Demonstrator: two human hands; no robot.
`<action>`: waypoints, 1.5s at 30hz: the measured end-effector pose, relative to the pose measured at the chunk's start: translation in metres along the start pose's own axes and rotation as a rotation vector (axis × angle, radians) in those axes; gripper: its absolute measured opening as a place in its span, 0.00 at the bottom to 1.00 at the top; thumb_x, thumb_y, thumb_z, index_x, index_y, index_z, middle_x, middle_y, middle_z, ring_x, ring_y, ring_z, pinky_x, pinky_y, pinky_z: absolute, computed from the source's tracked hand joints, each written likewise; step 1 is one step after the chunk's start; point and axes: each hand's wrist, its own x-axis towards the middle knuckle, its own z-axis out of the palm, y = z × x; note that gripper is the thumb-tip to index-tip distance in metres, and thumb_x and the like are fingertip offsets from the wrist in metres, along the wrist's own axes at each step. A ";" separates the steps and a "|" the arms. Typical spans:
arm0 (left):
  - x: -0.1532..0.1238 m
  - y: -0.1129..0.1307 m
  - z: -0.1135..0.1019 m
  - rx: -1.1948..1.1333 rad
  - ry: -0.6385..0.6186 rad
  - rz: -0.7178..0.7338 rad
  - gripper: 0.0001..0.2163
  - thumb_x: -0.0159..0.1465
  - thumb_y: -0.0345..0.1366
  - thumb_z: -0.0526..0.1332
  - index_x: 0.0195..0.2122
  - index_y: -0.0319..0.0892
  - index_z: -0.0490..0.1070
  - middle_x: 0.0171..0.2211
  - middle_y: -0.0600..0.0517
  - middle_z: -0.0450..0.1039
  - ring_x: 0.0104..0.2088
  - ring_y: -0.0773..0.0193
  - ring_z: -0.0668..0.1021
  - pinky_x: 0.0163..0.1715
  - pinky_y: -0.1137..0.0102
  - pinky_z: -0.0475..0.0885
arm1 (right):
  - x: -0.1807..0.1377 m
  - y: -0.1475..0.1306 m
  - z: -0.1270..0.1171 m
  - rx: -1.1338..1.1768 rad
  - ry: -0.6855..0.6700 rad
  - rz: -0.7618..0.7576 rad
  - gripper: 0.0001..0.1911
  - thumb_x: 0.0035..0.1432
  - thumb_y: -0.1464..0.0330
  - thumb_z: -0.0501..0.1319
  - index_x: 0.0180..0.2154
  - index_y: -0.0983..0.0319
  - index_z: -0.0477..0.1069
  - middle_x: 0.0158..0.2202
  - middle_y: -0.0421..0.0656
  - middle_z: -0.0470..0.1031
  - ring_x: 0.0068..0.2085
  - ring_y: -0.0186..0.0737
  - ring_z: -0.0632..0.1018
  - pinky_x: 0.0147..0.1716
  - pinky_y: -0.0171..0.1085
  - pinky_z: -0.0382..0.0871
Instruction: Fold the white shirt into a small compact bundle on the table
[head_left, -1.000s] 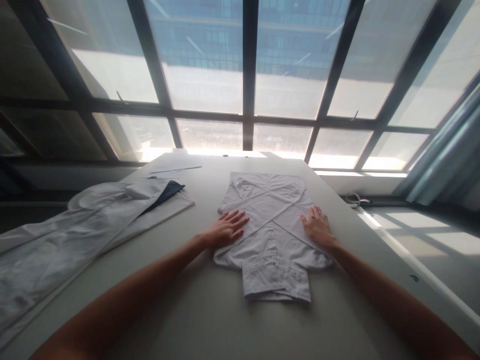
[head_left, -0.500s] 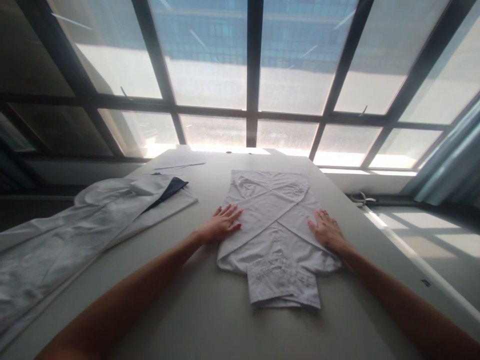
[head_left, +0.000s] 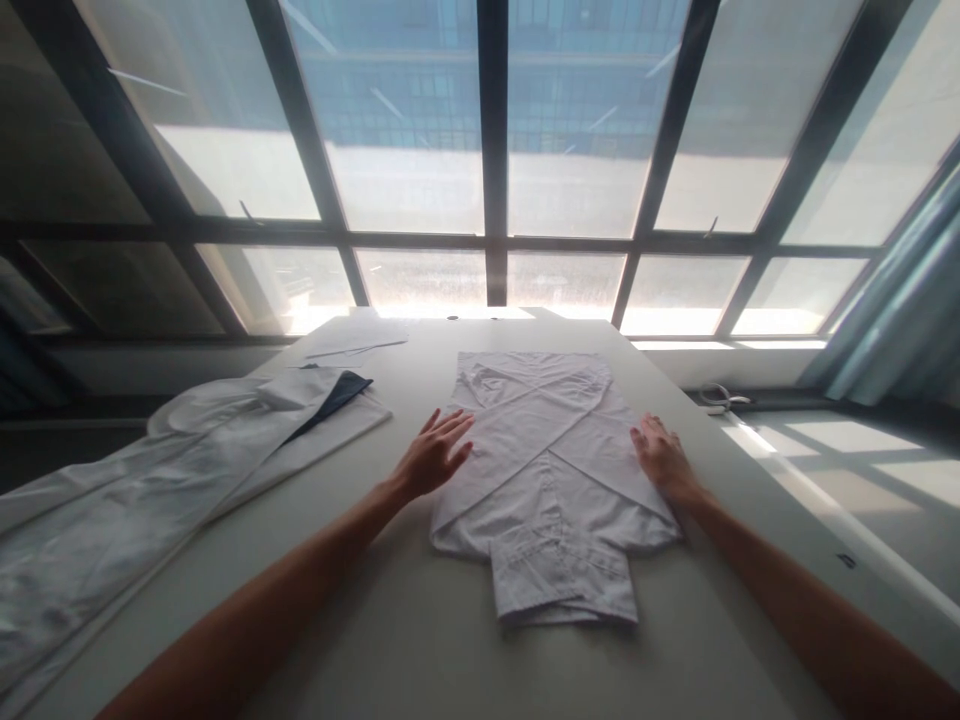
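Observation:
A white shirt (head_left: 547, 470) lies partly folded on the pale table (head_left: 420, 630), its sleeves crossed over the body and the cuffs sticking out toward me. My left hand (head_left: 435, 455) rests flat at the shirt's left edge with fingers stretched out. At the shirt's right edge lies my right hand (head_left: 660, 455), also flat with fingers extended. Neither hand holds anything.
A second white garment with a dark collar lining (head_left: 225, 440) lies spread over the table's left side. Flat white sheets (head_left: 356, 335) sit at the far left corner. Large windows (head_left: 487, 150) rise behind the table, and a blue curtain (head_left: 900, 310) hangs at the right.
Both hands have slid outward from on top of the shirt to its left and right edges. The camera view shifted slightly.

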 end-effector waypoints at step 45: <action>-0.003 0.024 0.005 -0.064 -0.396 0.110 0.32 0.75 0.59 0.49 0.75 0.50 0.55 0.76 0.46 0.45 0.75 0.45 0.52 0.73 0.49 0.45 | -0.019 -0.044 0.008 0.033 -0.229 -0.334 0.30 0.71 0.62 0.51 0.69 0.70 0.64 0.71 0.59 0.60 0.72 0.55 0.61 0.71 0.55 0.52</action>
